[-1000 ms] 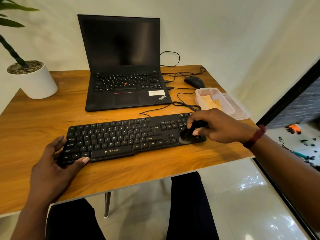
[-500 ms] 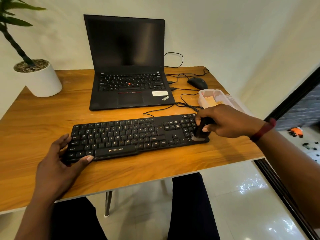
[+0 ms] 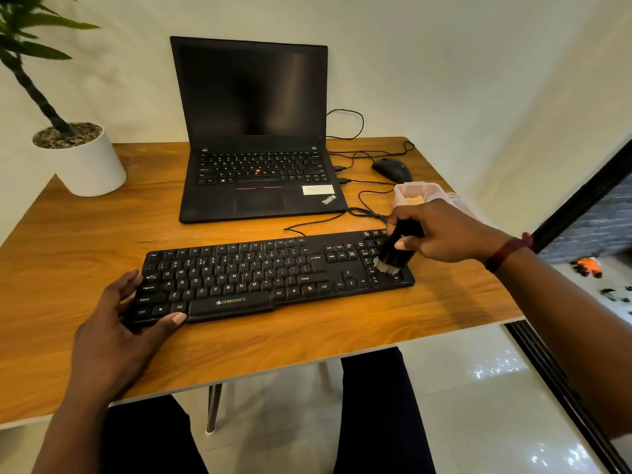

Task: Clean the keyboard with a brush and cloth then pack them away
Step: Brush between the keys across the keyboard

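A wooden table (image 3: pixel 239 343) with a pale edge fills the middle, and one metal leg (image 3: pixel 213 407) shows below it at 6 o'clock. Behind it, from 10 to 2 o'clock, stands a plain cream wall (image 3: pixel 444 63), softly lit. At 9 o'clock a white plant pot (image 3: pixel 87 165) stands on the table. The floor (image 3: pixel 461 422) at 5 o'clock is glossy white tile with bright reflections. A dark door frame (image 3: pixel 581 196) runs at 3 o'clock.

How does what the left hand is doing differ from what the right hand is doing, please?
The left hand lies open, steadying the keyboard's near-left corner; the right hand is closed around a black brush. The left rests at the Ctrl end, the right works over the number pad. Both are bare and at the same keyboard.
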